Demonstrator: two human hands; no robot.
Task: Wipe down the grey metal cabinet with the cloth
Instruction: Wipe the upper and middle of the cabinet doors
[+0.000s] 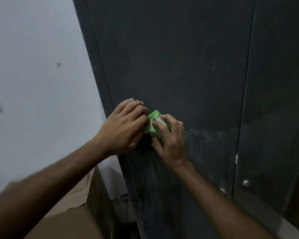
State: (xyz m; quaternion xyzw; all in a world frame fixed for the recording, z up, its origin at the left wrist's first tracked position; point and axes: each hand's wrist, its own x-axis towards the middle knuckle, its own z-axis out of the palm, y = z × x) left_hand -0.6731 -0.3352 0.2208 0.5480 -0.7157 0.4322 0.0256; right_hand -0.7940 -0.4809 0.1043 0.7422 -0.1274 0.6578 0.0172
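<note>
Green cloth bunched between both hands, low on the dark grey cabinet door.

A pale wall (33,69) with a small dark mark is seen at far left, and brown cardboard boxes (72,219) are stacked below, wedged beside the grey metal cabinet (179,57). The left hand (123,126) is curled near the door's left edge, fingertips touching the cloth (154,124); whether it's actually pinched there can't be told. The cloth is gripped by the right hand (171,140), fingers curled over it and pressed to the door, so most of it is hidden. Dusty smears are seen just right of that. Further right, a door seam with two small metal studs (245,183).
</note>
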